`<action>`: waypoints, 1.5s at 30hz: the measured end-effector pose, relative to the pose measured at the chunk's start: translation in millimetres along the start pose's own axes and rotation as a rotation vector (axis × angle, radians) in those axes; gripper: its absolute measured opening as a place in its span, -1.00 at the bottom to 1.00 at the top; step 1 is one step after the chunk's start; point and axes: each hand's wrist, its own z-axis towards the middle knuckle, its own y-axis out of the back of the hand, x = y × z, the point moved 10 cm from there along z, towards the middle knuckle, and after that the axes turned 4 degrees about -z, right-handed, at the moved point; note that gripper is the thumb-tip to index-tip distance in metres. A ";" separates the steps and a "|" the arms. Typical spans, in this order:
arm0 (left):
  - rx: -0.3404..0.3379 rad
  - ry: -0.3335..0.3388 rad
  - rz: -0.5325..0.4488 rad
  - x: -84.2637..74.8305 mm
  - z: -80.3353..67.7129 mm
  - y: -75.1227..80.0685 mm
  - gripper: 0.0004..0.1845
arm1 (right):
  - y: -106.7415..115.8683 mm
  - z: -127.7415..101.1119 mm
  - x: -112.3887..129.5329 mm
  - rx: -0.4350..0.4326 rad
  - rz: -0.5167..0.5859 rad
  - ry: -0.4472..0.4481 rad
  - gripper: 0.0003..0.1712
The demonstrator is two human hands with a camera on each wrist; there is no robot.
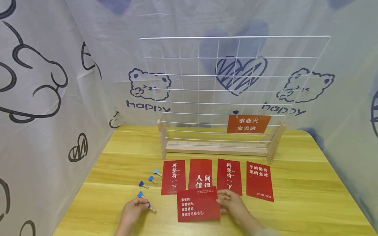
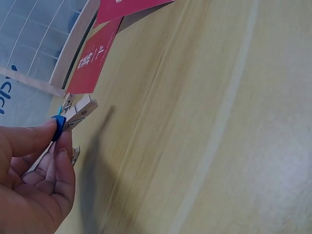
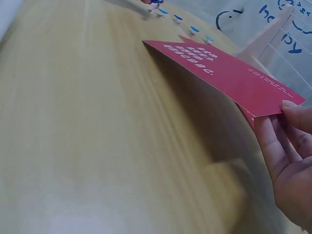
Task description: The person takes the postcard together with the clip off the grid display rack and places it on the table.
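Observation:
My left hand (image 1: 132, 211) pinches a small wooden clothespin (image 1: 152, 207) by its dark blue heart; in the left wrist view the wooden clothespin (image 2: 80, 111) points away from the thumb and finger. A red card (image 1: 198, 205) with white writing is held at its right edge by my right hand (image 1: 234, 205), thumb on top and fingers beneath. In the right wrist view this red card (image 3: 224, 78) is raised over the table and casts a shadow. Several heart clothespins (image 1: 152, 179) lie just beyond my left hand.
Behind the held card lie more red cards (image 1: 173, 173) in a row. A white wire grid (image 1: 206, 76) stands upright in a wooden base (image 1: 215, 149) at the back. On it hangs an orange-red card (image 1: 248, 124) under a dark blue heart clip (image 1: 235, 112). Printed cloth surrounds the table (image 1: 313, 183).

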 end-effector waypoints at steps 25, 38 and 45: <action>0.018 0.018 0.028 10.9 1.7 -11.7 -0.91 | -2.4 -11.5 -12.4 -0.004 -0.137 -0.020 -0.60; 0.022 -0.044 0.026 5.3 6.9 -9.9 -0.93 | -1.2 -13.7 -15.7 -0.011 -0.204 -0.036 -0.64; 0.013 -0.061 0.087 3.1 8.9 -9.9 -0.92 | -1.3 -11.4 -15.7 -0.003 -0.218 -0.034 -0.66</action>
